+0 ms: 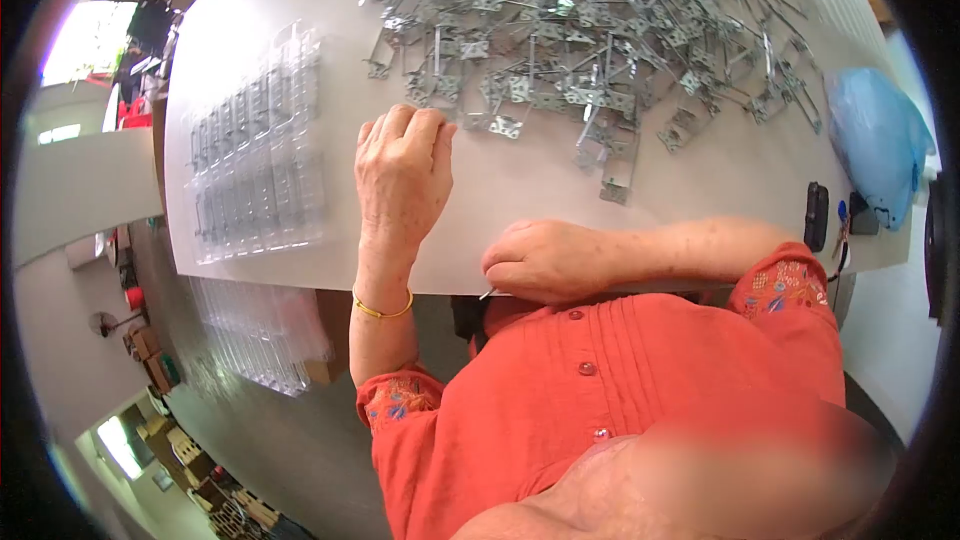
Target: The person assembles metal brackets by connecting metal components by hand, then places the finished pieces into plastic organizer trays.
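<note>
A large heap of shiny metal hinge-like brackets with thin rods (600, 30) spreads over the far part of the white table (720, 195). At the heap's near left edge is my left hand (405, 165), its fingers curled downward beside the closest brackets. Its fingertips are hidden, so whatever they hold cannot be made out. My right hand (545, 260) rests closed at the table's front edge. A thin metal piece (487, 293) pokes out below its fingers; the rest of that piece is covered by the hand.
To the left lies a clear plastic tray (260, 155) with metal parts in its rows. More clear trays (260, 335) sit lower, beside the table. A blue plastic bag (880, 145), a black case (817, 217) and a small blue-handled tool (843, 215) are at the right edge.
</note>
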A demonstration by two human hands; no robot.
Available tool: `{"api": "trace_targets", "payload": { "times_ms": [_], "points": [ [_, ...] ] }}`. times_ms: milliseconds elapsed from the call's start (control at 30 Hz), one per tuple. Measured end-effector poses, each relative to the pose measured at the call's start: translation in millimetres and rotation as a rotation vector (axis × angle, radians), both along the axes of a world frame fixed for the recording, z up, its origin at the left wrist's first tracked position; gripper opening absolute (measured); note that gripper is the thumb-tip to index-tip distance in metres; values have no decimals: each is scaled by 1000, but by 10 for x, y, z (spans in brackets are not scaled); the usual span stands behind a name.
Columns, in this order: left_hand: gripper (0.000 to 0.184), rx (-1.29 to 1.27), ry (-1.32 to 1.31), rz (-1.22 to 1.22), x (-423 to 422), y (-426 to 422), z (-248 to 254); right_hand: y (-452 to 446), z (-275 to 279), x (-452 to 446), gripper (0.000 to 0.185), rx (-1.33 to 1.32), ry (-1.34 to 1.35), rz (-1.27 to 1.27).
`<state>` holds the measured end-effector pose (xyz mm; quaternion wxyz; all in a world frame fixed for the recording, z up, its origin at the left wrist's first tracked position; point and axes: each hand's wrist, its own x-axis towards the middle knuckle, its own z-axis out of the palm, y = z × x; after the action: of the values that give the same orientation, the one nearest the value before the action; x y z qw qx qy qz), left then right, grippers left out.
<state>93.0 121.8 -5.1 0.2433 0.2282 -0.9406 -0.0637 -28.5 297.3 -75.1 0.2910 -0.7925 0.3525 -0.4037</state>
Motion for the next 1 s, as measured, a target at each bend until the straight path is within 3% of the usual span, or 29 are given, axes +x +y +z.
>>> {"api": "trace_targets", "payload": {
  "times_ms": [333, 533, 733, 1000],
  "points": [
    [9, 129, 15, -173, -531, 256, -144, 248, -96, -337, 12, -4, -3, 17],
    [17, 125, 9, -235, -873, 371, -115, 252, -127, -414, 13, 47, -20, 57],
    [27, 86, -116, -288, -1069, 490, -102, 270, -96, -485, 14, 67, -40, 49],
    [25, -134, -102, -348, -1182, 472, -146, 259, -173, -450, 19, -6, -44, 36]
  ]
}}
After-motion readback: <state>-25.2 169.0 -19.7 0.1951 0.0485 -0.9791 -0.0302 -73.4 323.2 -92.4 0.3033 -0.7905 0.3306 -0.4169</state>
